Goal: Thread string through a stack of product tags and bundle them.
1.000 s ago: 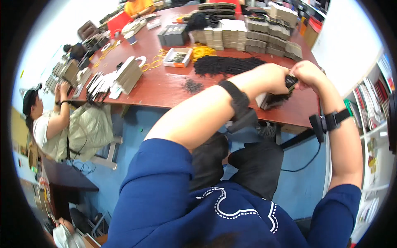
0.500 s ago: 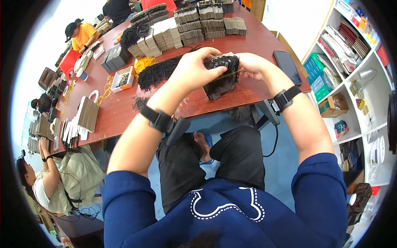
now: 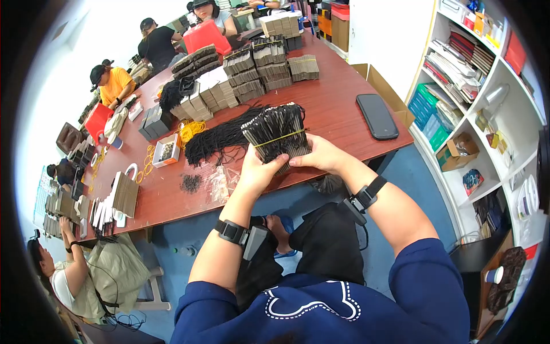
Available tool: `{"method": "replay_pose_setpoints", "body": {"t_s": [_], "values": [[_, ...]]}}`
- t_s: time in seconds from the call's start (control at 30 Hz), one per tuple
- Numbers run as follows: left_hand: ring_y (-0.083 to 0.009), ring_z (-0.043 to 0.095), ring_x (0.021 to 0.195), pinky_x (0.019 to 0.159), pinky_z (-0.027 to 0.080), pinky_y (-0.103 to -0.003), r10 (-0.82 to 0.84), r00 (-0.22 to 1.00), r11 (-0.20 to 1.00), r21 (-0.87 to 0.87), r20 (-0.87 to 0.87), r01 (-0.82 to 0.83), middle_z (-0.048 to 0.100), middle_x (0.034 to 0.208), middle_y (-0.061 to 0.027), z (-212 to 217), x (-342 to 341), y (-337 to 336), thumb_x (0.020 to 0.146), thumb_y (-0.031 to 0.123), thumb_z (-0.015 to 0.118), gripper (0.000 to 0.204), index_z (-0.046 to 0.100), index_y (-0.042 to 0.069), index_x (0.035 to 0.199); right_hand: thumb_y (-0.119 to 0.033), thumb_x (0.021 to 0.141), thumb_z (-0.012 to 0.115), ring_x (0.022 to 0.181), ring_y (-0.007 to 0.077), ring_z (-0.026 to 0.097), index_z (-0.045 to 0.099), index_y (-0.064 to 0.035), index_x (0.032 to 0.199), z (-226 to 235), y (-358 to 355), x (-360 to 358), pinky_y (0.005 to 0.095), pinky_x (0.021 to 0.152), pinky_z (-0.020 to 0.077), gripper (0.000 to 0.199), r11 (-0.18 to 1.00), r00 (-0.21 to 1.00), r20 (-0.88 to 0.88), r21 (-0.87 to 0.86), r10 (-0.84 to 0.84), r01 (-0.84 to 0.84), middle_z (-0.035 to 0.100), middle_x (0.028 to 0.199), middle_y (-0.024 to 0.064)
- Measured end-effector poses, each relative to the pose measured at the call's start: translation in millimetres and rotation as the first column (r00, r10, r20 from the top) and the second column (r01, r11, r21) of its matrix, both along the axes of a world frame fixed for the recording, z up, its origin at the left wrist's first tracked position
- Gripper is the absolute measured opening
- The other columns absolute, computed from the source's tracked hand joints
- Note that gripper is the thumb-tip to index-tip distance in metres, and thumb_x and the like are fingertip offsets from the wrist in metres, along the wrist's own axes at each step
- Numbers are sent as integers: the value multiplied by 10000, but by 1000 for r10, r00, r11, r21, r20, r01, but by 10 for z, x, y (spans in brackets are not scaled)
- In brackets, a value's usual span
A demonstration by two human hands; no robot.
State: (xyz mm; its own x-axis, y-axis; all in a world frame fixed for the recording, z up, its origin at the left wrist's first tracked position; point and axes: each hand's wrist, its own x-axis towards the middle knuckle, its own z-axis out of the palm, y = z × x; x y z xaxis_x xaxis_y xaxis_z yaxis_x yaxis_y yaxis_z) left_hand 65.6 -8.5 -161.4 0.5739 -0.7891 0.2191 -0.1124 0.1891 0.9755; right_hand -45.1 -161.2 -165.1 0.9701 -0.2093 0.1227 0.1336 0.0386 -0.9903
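Between my two hands is a thick bundle of grey-brown card tags with black cords (image 3: 276,127), a yellow rubber band stretched around it. My left hand (image 3: 259,171) grips its lower left side, the thumb pressed on the near face. Closed on the lower right side is my right hand (image 3: 322,156), its thumb close to the left one. The bundle stands tilted over the table's near edge. Just behind and left of it lies a heap of loose black cords (image 3: 215,140). Fingers on the bundle's far side are hidden.
Banded stacks of grey tags (image 3: 243,74) line the far part of the red-brown table (image 3: 338,109). A black phone (image 3: 376,116) lies at the right. Yellow rubber bands (image 3: 192,131) and a small white box (image 3: 167,150) lie leftward. Several other people work around the table.
The bundle has turned so its corded side with the band faces up. Both hands have shifted down to its lower sides, thumbs now on the near face. The view has shifted.
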Motion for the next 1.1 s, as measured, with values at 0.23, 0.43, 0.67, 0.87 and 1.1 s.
{"method": "replay_pose_setpoints", "body": {"t_s": [0.23, 0.43, 0.67, 0.87, 1.1], "values": [[-213, 460, 1170, 982, 394, -353, -12, 995, 1000, 0, -98, 12, 476, 1262, -127, 57, -114, 42, 810, 41, 635, 636, 298, 20, 1349, -176, 750, 756, 1022, 187, 564, 499, 39, 1197, 50, -102, -18, 334, 882, 465, 559, 997, 983, -174, 52, -51, 61, 593, 1114, 110], [-272, 605, 797, 732, 493, -343, -359, 694, 933, 246, 625, 261, 617, 894, -133, -169, -440, 865, 808, 66, 583, 301, 565, 39, 1107, -310, 792, 714, 1052, 196, 562, 502, 44, 1172, 517, -960, 44, 372, 852, 489, 561, 968, 918, -324, 19, -229, 249, 588, 1133, 104], [-344, 605, 915, 769, 485, -426, -828, 533, 437, 794, 173, 422, 629, 1022, -168, -855, -144, 1121, 845, 248, 587, 324, 575, 86, 1125, -323, 794, 718, 901, 160, 598, 564, -35, 1130, 735, -2524, 1260, 240, 745, 541, 469, 827, 781, -276, -117, -560, 551, 593, 1110, 51], [-341, 601, 916, 797, 477, -416, -741, 627, 462, 860, 240, 217, 626, 1029, -155, -1058, 136, 1156, 862, 338, 567, 399, 567, 62, 1151, -391, 801, 689, 749, 124, 611, 604, -84, 1087, 417, -2676, 1911, 227, 648, 527, 428, 793, 668, -434, -251, -604, 554, 638, 954, 56], [-323, 577, 985, 862, 451, -386, -680, 582, 646, 739, 446, 188, 607, 1071, -167, -1112, 221, 1191, 868, 368, 568, 414, 573, 45, 1127, -431, 891, 451, 730, 211, 574, 592, -30, 1086, 400, -2649, 2199, 363, 633, 468, 467, 562, 568, -327, -769, -756, 305, 624, 926, 112]]}}
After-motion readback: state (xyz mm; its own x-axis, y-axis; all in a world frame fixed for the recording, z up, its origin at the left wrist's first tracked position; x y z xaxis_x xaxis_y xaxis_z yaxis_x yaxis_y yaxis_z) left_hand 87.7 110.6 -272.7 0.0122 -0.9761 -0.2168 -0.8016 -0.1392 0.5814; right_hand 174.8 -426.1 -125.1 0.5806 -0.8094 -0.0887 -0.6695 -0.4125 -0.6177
